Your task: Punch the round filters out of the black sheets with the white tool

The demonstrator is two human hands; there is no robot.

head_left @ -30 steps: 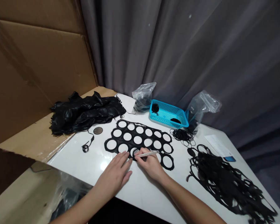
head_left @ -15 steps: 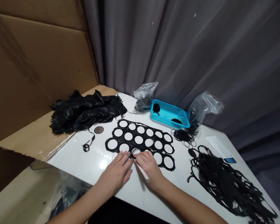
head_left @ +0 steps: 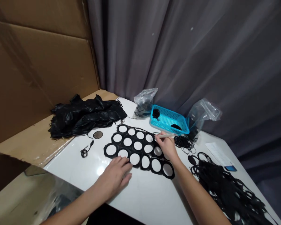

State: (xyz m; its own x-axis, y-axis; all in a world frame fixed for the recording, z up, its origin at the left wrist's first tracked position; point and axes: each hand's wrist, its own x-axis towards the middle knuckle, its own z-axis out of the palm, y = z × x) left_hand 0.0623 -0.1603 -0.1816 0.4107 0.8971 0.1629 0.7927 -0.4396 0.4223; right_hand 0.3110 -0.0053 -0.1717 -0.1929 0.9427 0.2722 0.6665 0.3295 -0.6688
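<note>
A black rubber-like sheet [head_left: 133,142] with rows of round holes lies flat on the white table. My left hand [head_left: 118,172] rests palm down at its near edge, fingers stretched out and fingertips touching the rim by a hole. My right hand [head_left: 167,147] is over the sheet's far right part, closed round a slim, pale stick-like tool [head_left: 165,135] that points to the right. A bit of thin black ring shows by its fingertips; whether the fingers also pinch it I cannot tell. Loose thin black rings [head_left: 184,142] lie in a pile just right of this hand.
Behind the sheet stands a blue basket [head_left: 170,120] with black pieces inside, between two clear plastic bags [head_left: 145,100]. Crumpled black sheets [head_left: 84,117] lie at the left, holed black scraps [head_left: 227,187] at the right. A cardboard box [head_left: 42,62] and grey curtain [head_left: 189,56] border the table.
My right hand has moved from the sheet's near edge, away and to the right, with the pale tool and thin black ring. My left hand has stayed nearly in place.
</note>
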